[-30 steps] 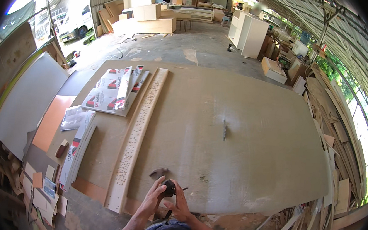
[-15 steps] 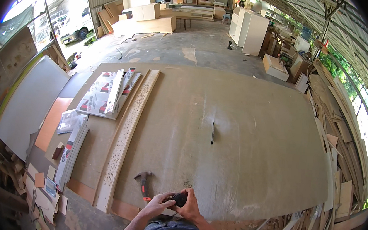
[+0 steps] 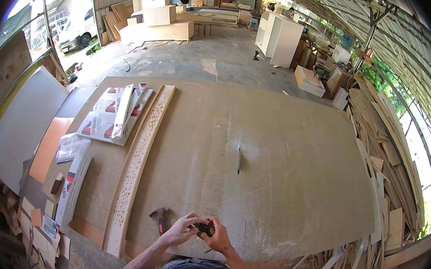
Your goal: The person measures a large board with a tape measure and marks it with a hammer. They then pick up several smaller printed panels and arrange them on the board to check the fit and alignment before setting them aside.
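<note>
My left hand (image 3: 182, 231) and my right hand (image 3: 218, 238) meet at the near edge of a large brown board (image 3: 272, 190). Between them, just in front of my body, they hold a small black object (image 3: 207, 229). Fingers of both hands are curled about it and hide most of its shape, so its kind is unclear. A claw hammer (image 3: 161, 219) with a black and red handle lies on the board, left of my left hand. Farther up, a thin dark blade (image 3: 239, 161) stands out of the board's surface amid pale dust.
A long pale strip (image 3: 137, 174) covered in specks runs along the board's left part. Left of it lie wrapped white panels (image 3: 109, 115). Scrap wood (image 3: 363, 260) lines the right side. A white cabinet (image 3: 285, 40) stands beyond, with a person partly visible behind it.
My view has shifted slightly, so the board and hammer appear farther left. The fingers of both hands have moved around the black object, which stays between them.
</note>
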